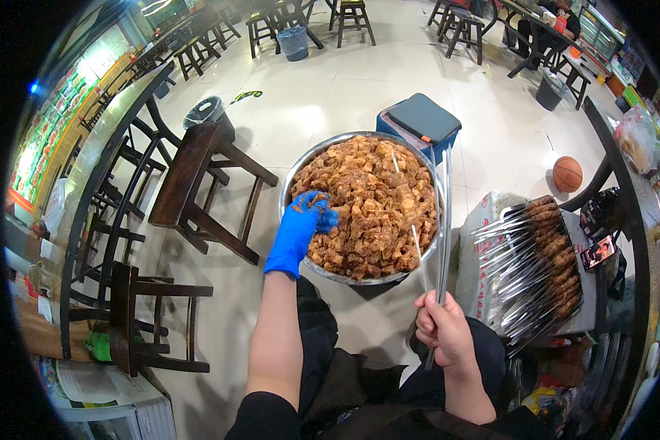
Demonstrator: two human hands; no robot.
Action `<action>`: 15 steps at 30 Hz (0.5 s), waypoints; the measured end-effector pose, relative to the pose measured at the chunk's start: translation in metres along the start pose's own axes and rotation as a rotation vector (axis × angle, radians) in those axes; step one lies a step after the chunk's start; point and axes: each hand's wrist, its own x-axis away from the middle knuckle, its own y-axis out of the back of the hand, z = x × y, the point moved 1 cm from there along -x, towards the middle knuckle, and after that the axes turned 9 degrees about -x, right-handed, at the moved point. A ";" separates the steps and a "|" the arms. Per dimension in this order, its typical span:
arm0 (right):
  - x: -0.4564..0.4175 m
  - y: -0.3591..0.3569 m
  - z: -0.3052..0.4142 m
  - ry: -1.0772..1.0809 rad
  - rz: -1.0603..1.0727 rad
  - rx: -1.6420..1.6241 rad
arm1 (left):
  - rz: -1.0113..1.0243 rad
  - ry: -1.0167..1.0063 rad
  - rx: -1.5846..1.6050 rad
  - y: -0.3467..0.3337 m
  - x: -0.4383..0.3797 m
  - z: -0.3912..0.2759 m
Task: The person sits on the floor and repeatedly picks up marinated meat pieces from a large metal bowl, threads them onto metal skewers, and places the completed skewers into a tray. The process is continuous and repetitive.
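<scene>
A wide round metal basin (363, 209) heaped with cubes of seasoned raw-looking meat (363, 192) stands before me. My left hand (302, 223), in a blue glove, is at the basin's left side with its fingers bent at the meat; whether a piece is between them cannot be told. My bare right hand (440, 327) grips several long metal skewers (444, 220) upright at the basin's right edge. One slanting skewer in that hand has meat (406, 198) threaded on it above the basin. To the right, many loaded skewers (553, 253) lie piled on a tray.
The tray rests on a white foam box (478, 264) with a phone (598, 252) beside it. A blue cooler bag (421, 124) stands behind the basin, a basketball (567, 174) at right. Wooden stools (198, 181) and a lined bin (209, 113) are at left. A person (566, 25) sits far off.
</scene>
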 end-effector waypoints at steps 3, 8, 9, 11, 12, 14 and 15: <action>0.003 -0.007 0.001 0.036 0.021 -0.016 | -0.068 -0.095 -0.290 0.008 -0.007 0.028; -0.002 -0.009 0.001 0.074 0.035 0.000 | -0.157 -0.373 -0.596 -0.009 -0.001 0.026; -0.003 -0.010 0.000 0.078 0.046 0.002 | -0.156 -0.411 -0.712 -0.009 0.002 0.022; -0.005 -0.009 -0.001 0.093 0.063 0.006 | -0.228 -0.552 -0.520 -0.017 -0.001 0.029; -0.006 -0.009 0.000 0.097 0.063 0.013 | -0.195 -0.570 -0.387 -0.024 -0.001 0.027; -0.009 -0.009 -0.001 0.113 0.050 0.023 | -0.086 -0.788 -0.374 -0.035 -0.005 0.029; -0.010 -0.010 -0.001 0.126 0.033 0.028 | -0.097 -0.809 -0.537 -0.041 -0.006 0.034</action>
